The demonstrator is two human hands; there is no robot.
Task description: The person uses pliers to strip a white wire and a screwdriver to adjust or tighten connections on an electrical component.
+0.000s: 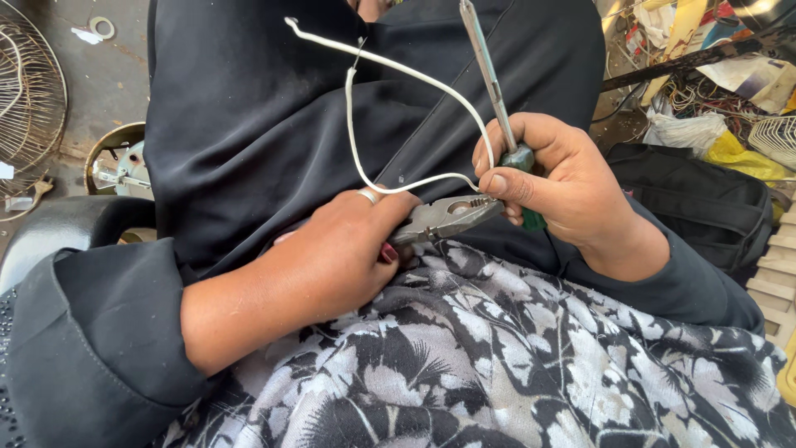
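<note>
My left hand (336, 249), with a ring on one finger, grips the red handles of metal pliers (444, 218) whose jaws point right. The jaws close on a thin white wire (390, 66) that loops up over my black garment. My right hand (564, 178) holds a green-handled screwdriver (491, 79) with its metal shaft pointing up. Its thumb and fingers pinch the white wire next to the pliers' jaws. Both hands rest above my lap, which is covered with black and white floral cloth (514, 357).
A wire fan guard (29, 91) and a round metal motor part (116, 162) lie on the floor at left. A black bag (705, 203) sits at right. Behind it is a heap of wires, plastic bags and scrap (713, 91).
</note>
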